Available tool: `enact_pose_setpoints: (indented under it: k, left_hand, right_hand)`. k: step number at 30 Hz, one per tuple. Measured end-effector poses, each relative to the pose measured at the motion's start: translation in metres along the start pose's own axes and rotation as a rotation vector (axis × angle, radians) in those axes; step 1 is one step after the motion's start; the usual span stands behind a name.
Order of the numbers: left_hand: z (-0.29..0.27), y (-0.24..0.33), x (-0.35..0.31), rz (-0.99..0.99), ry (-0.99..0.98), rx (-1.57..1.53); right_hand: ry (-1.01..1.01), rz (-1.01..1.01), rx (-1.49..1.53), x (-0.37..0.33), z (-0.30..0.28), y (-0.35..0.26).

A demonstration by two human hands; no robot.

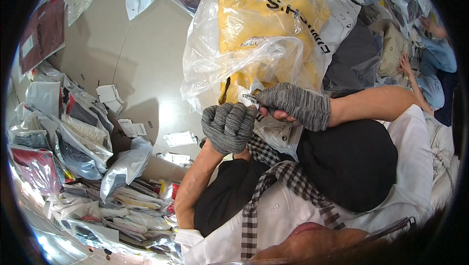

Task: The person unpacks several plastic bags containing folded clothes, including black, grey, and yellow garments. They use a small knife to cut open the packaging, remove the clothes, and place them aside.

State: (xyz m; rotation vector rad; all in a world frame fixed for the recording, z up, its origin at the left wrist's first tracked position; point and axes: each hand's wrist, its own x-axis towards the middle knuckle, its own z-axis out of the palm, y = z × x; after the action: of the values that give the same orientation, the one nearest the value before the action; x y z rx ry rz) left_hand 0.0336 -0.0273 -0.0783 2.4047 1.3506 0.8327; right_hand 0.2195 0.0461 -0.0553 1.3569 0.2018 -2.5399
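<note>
A yellow garment point(273, 25) lies inside a clear plastic bag point(200, 55) with dark printing, spread in front of me. At the bag's near end, a small white tag point(248, 98) with black print shows between my hands. My left hand point(228, 127), in a grey knit glove, is curled into a fist against the tag's lower edge; what its fingers grip is hidden. My right hand point(295, 105), in a matching glove with bare fingertips, pinches the tag from the right side.
Bagged garments point(58, 123) stand and lie in heaps at the left. Loose white cards point(110, 98) and small clear packets point(180, 138) lie on the pale floor. A dark grey bagged garment point(354, 57) lies to the right. Another person's hand point(404, 64) reaches among bags at the far right.
</note>
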Motion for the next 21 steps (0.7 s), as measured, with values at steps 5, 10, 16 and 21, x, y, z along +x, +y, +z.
enact_pose_setpoints:
  k: [5,10,16,21]
  left_hand:
    - [0.001,0.000,-0.002,-0.004,0.001,0.015]
    - [0.000,0.000,-0.002,-0.008,0.000,-0.007]
    - [0.001,0.001,-0.003,-0.019,0.018,0.000]
    - [0.000,0.002,-0.003,-0.035,-0.009,0.004]
  right_hand:
    - [-0.024,-0.198,-0.130,-0.003,0.003,0.002]
    - [-0.001,-0.123,-0.024,-0.004,0.005,0.000]
    - [0.055,-0.018,0.007,0.000,0.007,-0.004]
    - [0.004,-0.046,0.021,-0.001,0.007,-0.009]
